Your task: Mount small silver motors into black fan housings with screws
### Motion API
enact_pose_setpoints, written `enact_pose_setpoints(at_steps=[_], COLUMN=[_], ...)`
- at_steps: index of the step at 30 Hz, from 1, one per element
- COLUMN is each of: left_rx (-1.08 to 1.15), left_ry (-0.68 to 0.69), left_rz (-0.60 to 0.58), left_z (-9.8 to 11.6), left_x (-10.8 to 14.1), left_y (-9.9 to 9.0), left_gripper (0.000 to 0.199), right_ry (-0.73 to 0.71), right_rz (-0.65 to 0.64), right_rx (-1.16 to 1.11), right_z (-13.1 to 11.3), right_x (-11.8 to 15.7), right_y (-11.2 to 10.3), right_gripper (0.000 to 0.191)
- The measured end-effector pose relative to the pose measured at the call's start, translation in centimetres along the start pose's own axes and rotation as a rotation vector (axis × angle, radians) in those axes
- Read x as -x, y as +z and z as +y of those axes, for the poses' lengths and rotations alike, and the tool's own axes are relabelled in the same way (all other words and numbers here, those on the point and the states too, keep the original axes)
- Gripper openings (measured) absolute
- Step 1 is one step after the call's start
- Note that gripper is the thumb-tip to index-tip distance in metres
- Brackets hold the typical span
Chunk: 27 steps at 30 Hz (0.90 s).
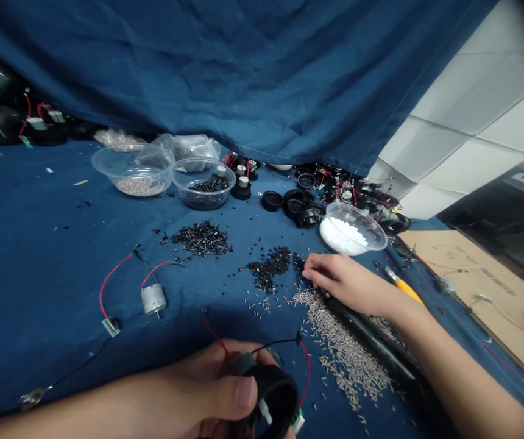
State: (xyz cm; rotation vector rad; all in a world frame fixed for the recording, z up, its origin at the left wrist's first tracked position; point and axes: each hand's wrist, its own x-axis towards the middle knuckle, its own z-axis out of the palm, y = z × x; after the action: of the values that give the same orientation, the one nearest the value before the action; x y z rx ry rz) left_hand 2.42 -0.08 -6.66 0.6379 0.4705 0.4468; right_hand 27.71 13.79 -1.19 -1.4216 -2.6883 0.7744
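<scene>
My left hand (225,390) is closed around a round black plastic motor housing (284,390) at the bottom centre. A small motor (244,363) sits at its side, with red and black wires, and a white shaft piece (265,412) shows inside its open ring. A small green circuit board (299,421) hangs from a wire. My right hand (335,274) has its fingers curled together at small black parts, above the silver screws (344,347); anything between the fingertips is hidden. Below that hand lies a long black tube-like object (362,323), partly covered by the forearm.
Loose black screws (202,238) and tiny black parts (269,267) lie in heaps. Behind stand clear bowls of silver screws (141,186), black screws (207,186) and white pieces (344,236). A wired motor (153,299) lies left; a yellow-handled tool (406,288) and cardboard (481,280) lie right.
</scene>
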Motion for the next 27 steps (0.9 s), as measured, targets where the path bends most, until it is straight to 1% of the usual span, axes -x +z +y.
enact_pose_setpoints(at_steps=[4,8,12,15,18,23,25,27], left_rx=[0.029,0.068,0.048,0.053,0.049,0.055,0.051,0.052], left_ry=[0.006,-0.011,-0.018,-0.025,-0.040,-0.039,-0.037,-0.040], left_rz=[0.004,0.035,0.101,0.087,0.086,0.080,0.078,0.066], left_z=[0.1,-0.1,-0.2,0.0,0.3,0.4,0.5,0.6], left_x=[0.1,0.2,0.3,0.4,0.4,0.4,0.4,0.5], left_y=[0.1,0.1,0.2,0.4,0.5,0.5,0.5,0.6], left_gripper=[0.063,0.062,0.068,0.071,0.076,0.066,0.069,0.072], right_ry=[-0.023,-0.036,-0.040,-0.016,0.018,0.047,0.054,0.073], right_rz=[-0.006,-0.020,-0.023,-0.035,-0.052,-0.058,-0.064,-0.034], right_rx=[0.094,0.131,0.134,0.105,0.024,-0.115,-0.127,-0.102], right_z=[-0.4,-0.5,-0.5,-0.5,-0.2,0.2,0.2,0.1], right_x=[-0.2,-0.4,-0.4,-0.2,0.2,0.4,0.4,0.9], right_y=[-0.2,-0.2,-0.2,-0.3,-0.3,0.0,-0.4,-1.3], right_gripper=[0.019,0.019,0.020,0.021,0.024,0.028,0.028,0.029])
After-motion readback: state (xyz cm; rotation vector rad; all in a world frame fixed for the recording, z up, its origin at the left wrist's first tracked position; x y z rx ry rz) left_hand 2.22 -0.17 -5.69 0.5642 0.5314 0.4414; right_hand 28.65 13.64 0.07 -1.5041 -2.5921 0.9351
